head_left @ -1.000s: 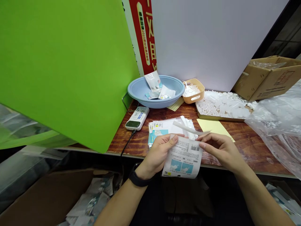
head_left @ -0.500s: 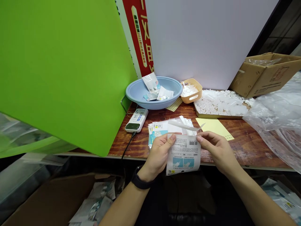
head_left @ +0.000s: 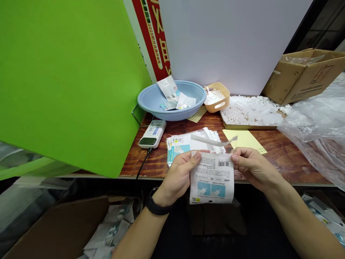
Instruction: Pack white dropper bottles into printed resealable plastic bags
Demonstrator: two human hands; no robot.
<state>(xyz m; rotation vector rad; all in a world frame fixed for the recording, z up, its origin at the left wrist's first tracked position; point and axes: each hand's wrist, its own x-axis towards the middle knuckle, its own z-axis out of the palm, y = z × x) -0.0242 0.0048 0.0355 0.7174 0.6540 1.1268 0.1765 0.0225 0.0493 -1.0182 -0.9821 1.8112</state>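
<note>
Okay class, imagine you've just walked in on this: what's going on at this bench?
A person is holding up a printed white packet with a barcode, gripping its top edge with the left hand and the right hand. Behind the hands, a stack of similar packets lies on the wooden bench. Further back, a blue basin holds more packets, beside a tan basket and a tray of white foam pieces.

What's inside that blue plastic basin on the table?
The blue plastic basin holds a few printed sachets, one propped up against the far rim. Anything lying beneath them is hidden, as is the part of the basin floor they cover.
</note>
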